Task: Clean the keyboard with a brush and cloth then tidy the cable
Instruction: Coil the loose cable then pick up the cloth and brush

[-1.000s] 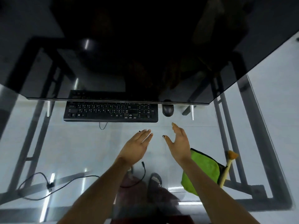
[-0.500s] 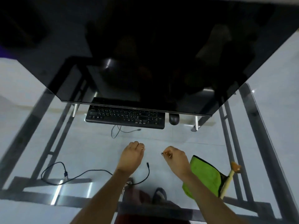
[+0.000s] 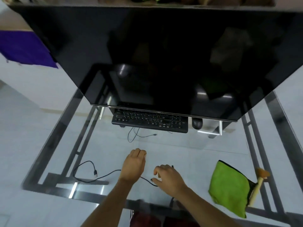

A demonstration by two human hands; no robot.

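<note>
Glass worktop point(image 3: 188, 154) on a dark metal frame, big black monitor point(image 3: 164, 54) at the far edge. Black keyboard point(image 3: 150, 121) sits under the monitor's lower edge, black mouse point(image 3: 197, 124) just right of it. Thin black cable point(image 3: 98, 176) runs along the near edge from a loop at left, under the left hand point(image 3: 133, 166), fingers curled, grip unclear. Right hand point(image 3: 168, 178) pinches the cable. Green cloth point(image 3: 229, 188) near the near right corner, wooden-handled brush point(image 3: 257, 187) touching its right side
</note>
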